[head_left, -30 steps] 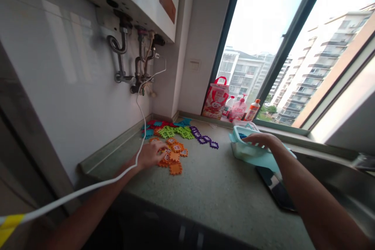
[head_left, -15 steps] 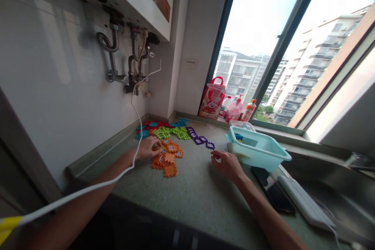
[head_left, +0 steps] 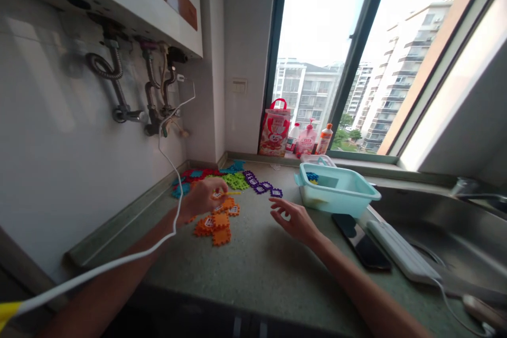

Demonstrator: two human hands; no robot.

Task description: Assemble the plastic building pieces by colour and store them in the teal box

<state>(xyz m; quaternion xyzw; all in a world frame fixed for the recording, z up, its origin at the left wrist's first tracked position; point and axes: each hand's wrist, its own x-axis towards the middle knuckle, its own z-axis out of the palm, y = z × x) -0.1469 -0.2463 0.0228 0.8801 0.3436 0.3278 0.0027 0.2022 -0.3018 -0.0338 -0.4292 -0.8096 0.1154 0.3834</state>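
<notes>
My left hand is closed in a pinch above the orange tiles, with a thin yellow tile seen edge-on at its fingertips. Below it lie several orange toothed tiles, some with white window prints, loosely overlapping. My right hand hovers over the counter with fingers apart and nothing in it, close to the purple tiles. Beyond my left hand are green tiles, partly hidden by it, and red tiles and blue tiles toward the corner.
A light-blue plastic tub with a few blue and yellow pieces stands right of my right hand. A phone, a white power strip and the sink lie farther right. A white cable crosses before my left arm.
My left hand has come up from the orange tiles with the yellow tile between its fingers. My right hand's fingers have spread a little. The view has swung to the right.
</notes>
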